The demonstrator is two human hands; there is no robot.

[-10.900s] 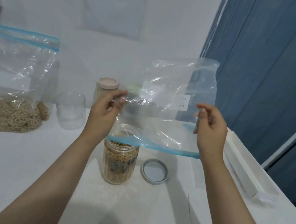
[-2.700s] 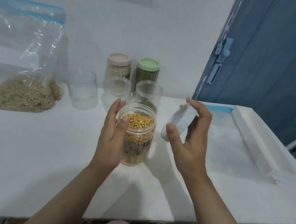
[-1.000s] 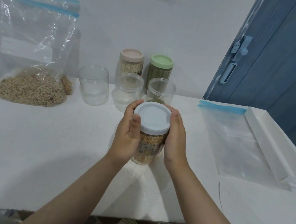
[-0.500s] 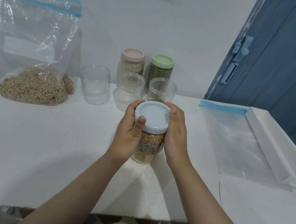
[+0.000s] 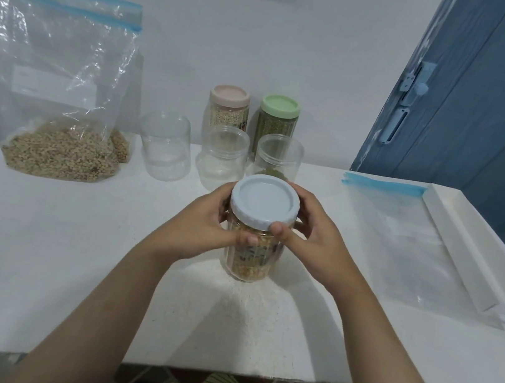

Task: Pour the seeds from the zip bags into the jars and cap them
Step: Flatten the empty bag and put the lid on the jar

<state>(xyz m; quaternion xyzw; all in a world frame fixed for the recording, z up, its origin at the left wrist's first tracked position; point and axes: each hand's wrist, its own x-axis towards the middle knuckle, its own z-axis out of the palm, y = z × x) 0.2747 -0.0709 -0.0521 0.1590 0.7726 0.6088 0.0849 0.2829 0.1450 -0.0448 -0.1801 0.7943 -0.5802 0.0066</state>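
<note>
Fingers of the right hand (image 5: 313, 233) curl around the pale blue lid (image 5: 265, 201), thumb tip pressed to its ribbed rim, while the left hand (image 5: 207, 224) wraps the clear jar (image 5: 253, 253) just under that lid, thumb across the front wall. The jar stands upright near the middle of the white table (image 5: 54, 260), filled nearly to the top with yellow seeds, so it will likely feel fairly heavy and steady. Its smooth plastic wall looks stiff but slippery; the upper wall is the sensible hold, with the ribbed rim giving grip for turning. Behind it stand 3 uncapped clear jars (image 5: 166, 145) and 2 capped ones, pink (image 5: 228, 107) and green (image 5: 277, 119). A bag of grain (image 5: 59, 116) sits at left, an emptied zip bag (image 5: 416, 245) lies flat at right
</note>
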